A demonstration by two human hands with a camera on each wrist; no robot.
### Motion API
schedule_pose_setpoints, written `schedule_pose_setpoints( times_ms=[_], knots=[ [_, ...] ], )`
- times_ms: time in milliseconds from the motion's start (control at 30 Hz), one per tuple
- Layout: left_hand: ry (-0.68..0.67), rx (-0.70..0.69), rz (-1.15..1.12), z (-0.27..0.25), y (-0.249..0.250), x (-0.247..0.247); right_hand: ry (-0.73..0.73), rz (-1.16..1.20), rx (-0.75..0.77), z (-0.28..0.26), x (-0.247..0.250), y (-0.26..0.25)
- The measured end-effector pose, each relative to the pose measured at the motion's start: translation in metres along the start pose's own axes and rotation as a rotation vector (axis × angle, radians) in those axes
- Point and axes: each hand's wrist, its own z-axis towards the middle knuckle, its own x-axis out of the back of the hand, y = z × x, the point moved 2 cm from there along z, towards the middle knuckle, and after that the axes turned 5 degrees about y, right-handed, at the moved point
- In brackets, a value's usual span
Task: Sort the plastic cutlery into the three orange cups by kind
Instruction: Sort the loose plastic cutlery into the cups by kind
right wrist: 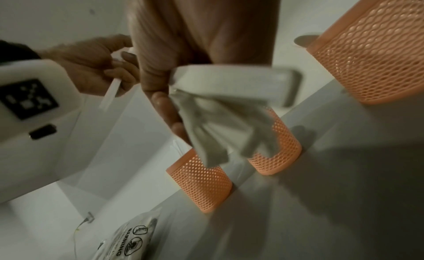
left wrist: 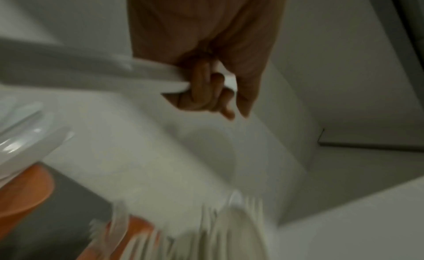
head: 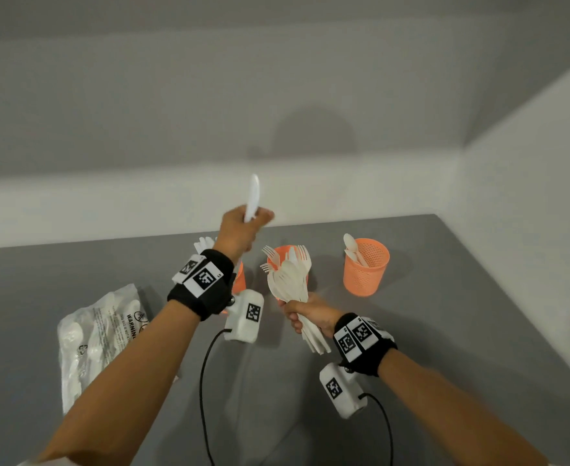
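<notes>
both forearms bare, reaching forward from the lower edge of the head view. each wrist carries a black band with square coded tags and a white camera box slung beneath, black cable trailing back.

left hand (head: 241, 230): raised above the right, wrist cocked upward, fingers (left wrist: 201, 93) curled into a closed grip around a single white utensil (head: 252, 196). blurred in the head view.

right hand (head: 310, 314): lower and nearer the body, fist closed round the handles of a cutlery bundle (head: 290, 280), heads fanning up and away; thumb (right wrist: 169, 116) laid along the bundle.
</notes>
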Motion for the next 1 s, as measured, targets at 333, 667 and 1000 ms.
schedule_pose_setpoints(
  times_ms=[333, 667, 1000],
  knots=[
    [-0.240, 0.031, 0.187, -0.015, -0.024, -0.022, -0.069, 0.026, -0.010, -0.009, -0.003, -0.007],
    [-0.162, 0.119, 0.004, -0.013, -0.033, -0.012, -0.070, 0.078, -0.027, -0.007, -0.003, -0.010],
    [0.161, 0.106, -0.148, 0.005, -0.034, 0.001, -0.109, 0.092, -0.046, -0.010, -0.009, -0.017]
  ],
)
